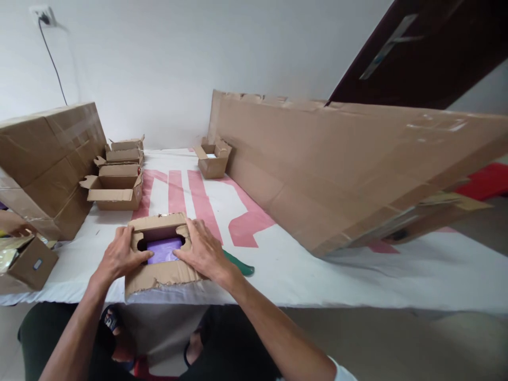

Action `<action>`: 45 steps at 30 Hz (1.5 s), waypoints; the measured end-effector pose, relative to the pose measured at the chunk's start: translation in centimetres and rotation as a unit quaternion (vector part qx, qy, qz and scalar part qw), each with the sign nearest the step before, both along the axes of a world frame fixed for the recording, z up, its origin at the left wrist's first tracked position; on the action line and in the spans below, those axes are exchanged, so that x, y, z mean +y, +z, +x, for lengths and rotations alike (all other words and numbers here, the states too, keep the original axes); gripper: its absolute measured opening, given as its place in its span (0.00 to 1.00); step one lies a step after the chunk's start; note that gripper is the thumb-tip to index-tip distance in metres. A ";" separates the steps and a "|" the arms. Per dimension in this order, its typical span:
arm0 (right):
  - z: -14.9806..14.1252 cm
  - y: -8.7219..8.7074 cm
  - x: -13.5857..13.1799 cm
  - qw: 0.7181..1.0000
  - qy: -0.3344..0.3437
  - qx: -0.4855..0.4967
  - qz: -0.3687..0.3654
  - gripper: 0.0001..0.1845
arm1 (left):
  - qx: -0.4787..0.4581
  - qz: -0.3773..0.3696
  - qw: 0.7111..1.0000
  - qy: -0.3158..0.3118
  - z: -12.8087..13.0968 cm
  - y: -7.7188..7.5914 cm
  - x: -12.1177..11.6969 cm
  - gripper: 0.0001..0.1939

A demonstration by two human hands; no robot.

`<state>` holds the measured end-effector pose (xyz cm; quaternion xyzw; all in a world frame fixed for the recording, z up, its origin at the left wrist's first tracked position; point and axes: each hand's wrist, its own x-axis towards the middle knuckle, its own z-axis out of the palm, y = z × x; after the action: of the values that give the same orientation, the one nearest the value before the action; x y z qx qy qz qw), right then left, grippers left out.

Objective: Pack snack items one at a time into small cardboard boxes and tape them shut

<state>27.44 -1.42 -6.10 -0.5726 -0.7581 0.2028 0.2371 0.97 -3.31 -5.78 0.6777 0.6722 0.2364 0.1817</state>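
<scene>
At the table's front edge sits a small open cardboard box [164, 279], its near flap folded out toward me. Inside it lies a shiny purple packet [163, 250]; its exact kind I cannot tell. My left hand [121, 254] is closed on the box's left side, fingers outside and thumb over the opening at the packet. On the right side my right hand [204, 251] grips in the same way, its thumb tip by the packet's right end. A green curved object [240, 263], partly hidden by my right forearm, lies just right of the box.
Several open small boxes [115, 203] stand in a row at the left, beside a large carton [51, 164]. Another small box [213, 166] stands by a long cardboard panel [317, 164] on the right. A filled box [37, 264] sits at the left front.
</scene>
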 end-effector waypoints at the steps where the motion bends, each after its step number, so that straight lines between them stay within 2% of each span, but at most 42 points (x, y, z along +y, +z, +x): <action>1: -0.4 0.7 0.1 0.999 0.001 -0.031 -0.011 0.46 | 0.054 -0.006 0.998 0.019 1.2 0.3 0.0 0.38; 4: -0.7 1.9 0.1 0.998 0.009 -0.059 -0.019 0.34 | 0.160 -0.042 0.984 0.064 3.7 1.3 -0.1 0.27; 6: 0.2 1.6 0.2 1.000 0.012 -0.013 -0.006 0.26 | 0.145 -0.047 0.986 0.067 3.5 1.7 0.0 0.25; 9: 2.5 -0.2 0.7 0.996 -0.014 0.087 0.024 0.27 | -0.020 -0.015 0.999 0.026 0.6 1.9 -0.1 0.29; 11: 4.1 -1.8 1.3 0.990 -0.046 0.122 0.053 0.30 | -0.134 0.018 0.991 0.014 -2.0 1.5 -0.3 0.34; 12: 4.7 -2.7 1.5 0.988 -0.062 0.124 0.072 0.31 | -0.159 0.037 0.986 0.020 -3.2 1.3 -0.6 0.36; 15: 5.8 -4.9 2.0 0.982 -0.074 0.095 0.148 0.30 | -0.113 0.110 0.987 0.025 -5.2 0.2 -1.4 0.32; 18: 5.9 -6.4 2.0 0.979 -0.034 0.080 0.186 0.21 | -0.033 0.136 0.990 -0.024 -5.0 -1.2 -2.3 0.24; 19: 5.8 -6.7 1.9 0.979 -0.019 0.088 0.185 0.19 | -0.024 0.127 0.991 -0.038 -4.7 -1.6 -2.5 0.25; 21: 5.6 -7.1 1.8 0.978 0.006 0.116 0.171 0.18 | -0.034 0.099 0.993 -0.051 -4.2 -2.5 -2.9 0.34; 25: 5.5 -7.1 1.2 0.976 0.038 0.174 0.127 0.19 | -0.116 0.048 0.990 -0.070 -3.8 -3.8 -3.3 0.57; 30: 5.4 -6.6 0.6 0.972 0.046 0.210 0.098 0.18 | -0.168 0.035 0.981 -0.090 -3.5 -4.4 -3.2 0.71; 33: 5.5 -6.5 0.6 0.972 0.048 0.209 0.097 0.18 | -0.170 0.055 0.980 -0.091 -3.0 -4.7 -3.1 0.73; 39: 6.3 -6.4 1.0 0.975 0.045 0.179 0.121 0.15 | -0.168 0.096 0.978 -0.076 -2.3 -5.7 -3.8 0.69; 42: 6.1 -5.3 1.0 0.974 0.044 0.143 0.172 0.14 | -0.171 0.108 0.976 -0.076 -2.2 -5.9 -4.3 0.69; 45: 5.3 -3.2 0.7 0.965 0.063 0.097 0.235 0.13 | -0.170 0.109 0.976 -0.076 -2.1 -5.9 -4.7 0.69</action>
<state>32.71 -0.69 -9.31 -0.4296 -0.7923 0.0877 0.4242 -1.11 -8.00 -11.69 0.6923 0.5484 0.4054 0.2359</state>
